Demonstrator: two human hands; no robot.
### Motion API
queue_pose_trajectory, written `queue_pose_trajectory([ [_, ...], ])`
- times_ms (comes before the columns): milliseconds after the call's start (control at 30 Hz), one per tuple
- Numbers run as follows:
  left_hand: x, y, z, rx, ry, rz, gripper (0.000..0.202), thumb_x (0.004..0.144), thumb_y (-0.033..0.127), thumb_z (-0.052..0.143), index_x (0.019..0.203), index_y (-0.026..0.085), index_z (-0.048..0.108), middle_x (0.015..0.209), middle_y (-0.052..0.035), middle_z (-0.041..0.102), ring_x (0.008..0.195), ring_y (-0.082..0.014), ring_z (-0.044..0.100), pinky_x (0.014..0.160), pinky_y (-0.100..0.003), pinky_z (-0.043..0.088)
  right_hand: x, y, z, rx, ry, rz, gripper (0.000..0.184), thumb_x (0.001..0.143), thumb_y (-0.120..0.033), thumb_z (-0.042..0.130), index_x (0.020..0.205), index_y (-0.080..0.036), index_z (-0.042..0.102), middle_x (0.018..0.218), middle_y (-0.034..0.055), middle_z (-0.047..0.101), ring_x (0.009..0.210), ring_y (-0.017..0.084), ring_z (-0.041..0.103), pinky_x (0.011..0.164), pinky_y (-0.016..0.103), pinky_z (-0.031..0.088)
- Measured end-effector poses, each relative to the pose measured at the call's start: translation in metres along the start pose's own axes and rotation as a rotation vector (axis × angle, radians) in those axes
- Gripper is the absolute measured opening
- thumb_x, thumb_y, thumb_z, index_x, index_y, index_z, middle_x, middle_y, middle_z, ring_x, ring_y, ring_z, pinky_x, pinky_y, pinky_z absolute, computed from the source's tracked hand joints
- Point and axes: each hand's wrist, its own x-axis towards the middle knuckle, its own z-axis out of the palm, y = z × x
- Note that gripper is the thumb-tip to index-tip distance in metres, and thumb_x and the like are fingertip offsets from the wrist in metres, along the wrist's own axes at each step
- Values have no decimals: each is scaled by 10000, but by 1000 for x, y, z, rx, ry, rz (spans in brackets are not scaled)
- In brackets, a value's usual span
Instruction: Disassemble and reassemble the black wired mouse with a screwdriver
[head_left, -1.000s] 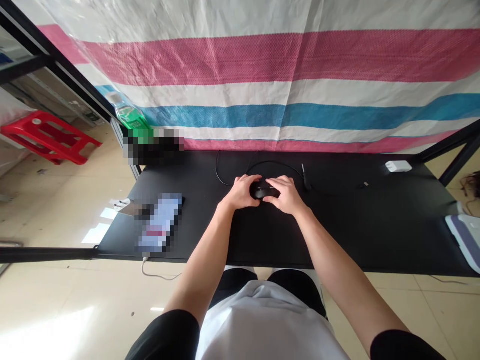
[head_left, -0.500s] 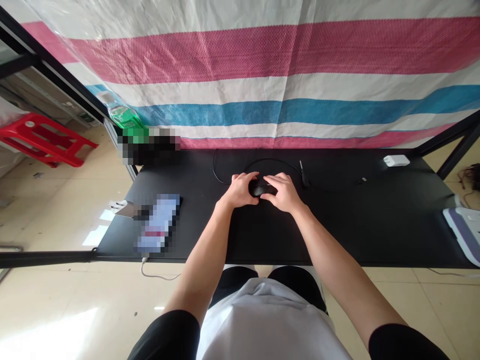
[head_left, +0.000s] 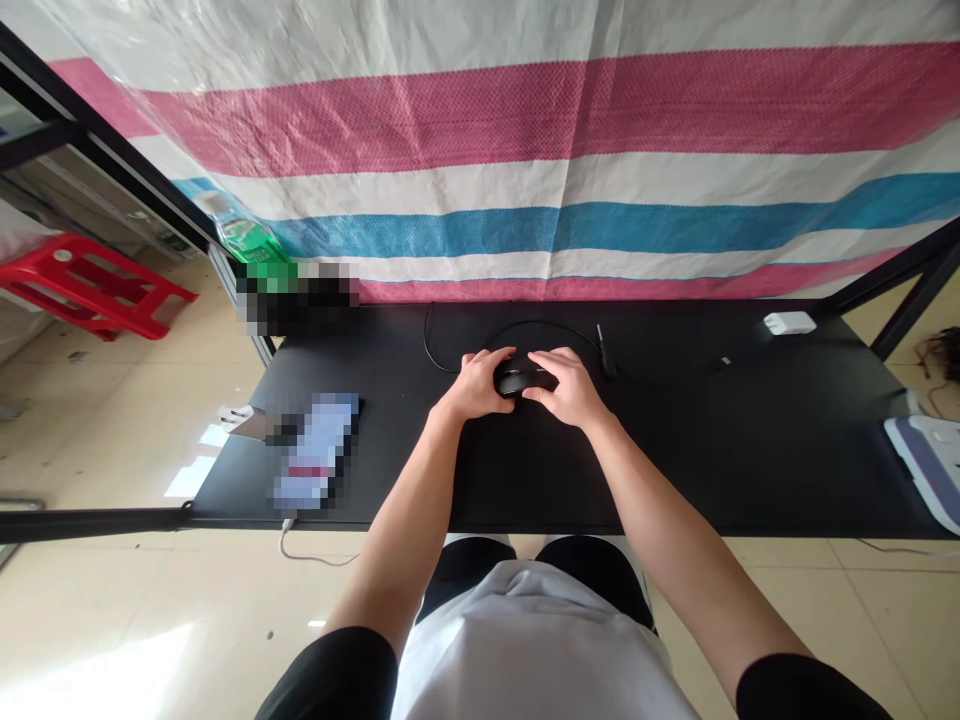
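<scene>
Cupping a black computer mouse [head_left: 516, 380] between two bare hands, a person is leaning over a black tabletop [head_left: 675, 470], seen from their own head looking forward and down. The mouse is sitting flat near the middle of the table, mostly hidden under the hands. The left hand [head_left: 476, 385] is curving over its left side, while the right hand [head_left: 570, 390] is reaching in from the other side, its fingers [head_left: 544, 365] bent and resting on the top. Both hands are grasping the mouse, lightly rather than clenched into fists. An even, gentle hold from both sides appears to suit it best, keeping so small a body from skidding on the smooth top. A thin black cable [head_left: 525, 323] is looping just behind the hands toward a slim plug [head_left: 604, 350]; whether it joins the mouse cannot be told. A white charger [head_left: 789, 322] is lying near the far right corner, and a heavily blurred flat object [head_left: 315, 450] is lying to the left. Behind the table, a pink, white and blue striped woven tarp [head_left: 570, 170] is hanging, with a green-labelled plastic bottle [head_left: 240, 228] leaning against it.
</scene>
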Motion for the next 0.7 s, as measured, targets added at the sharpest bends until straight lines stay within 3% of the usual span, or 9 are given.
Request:
queue_pose_trajectory([
  [367,-2,0,0,3,17,25,965,580,278,733,1464,151,369,1276,-150,591,1249,-335,493,1130,-536,249,0,2,-4,55,52,33,549,780,-526,721,1221,-203,677,1120,128,715,1040,302,606,932,493,525],
  [500,-5,0,-4,-69,91,64,949,589,293,745,1460,201,381,1312,-125,602,1272,-333,491,1121,-553,262,0,-1,-6,71,82,36,580,789,-593,680,1194,-178,690,1075,141,718,1002,295,621,905,477,537],
  [600,-6,-2,-5,-155,220,106,792,628,316,739,1376,215,502,1255,-102,655,1195,-306,572,1081,-507,355,1,-4,-8,76,104,57,586,801,-626,644,1167,-171,703,1048,142,715,973,288,635,878,459,547],
  [700,-6,-3,-2,-239,324,96,483,695,304,700,1165,197,676,1107,-86,725,1003,-253,668,940,-400,490,1,-6,-8,87,131,108,561,807,-643,618,1117,-187,721,993,126,713,951,283,650,859,447,550],
])
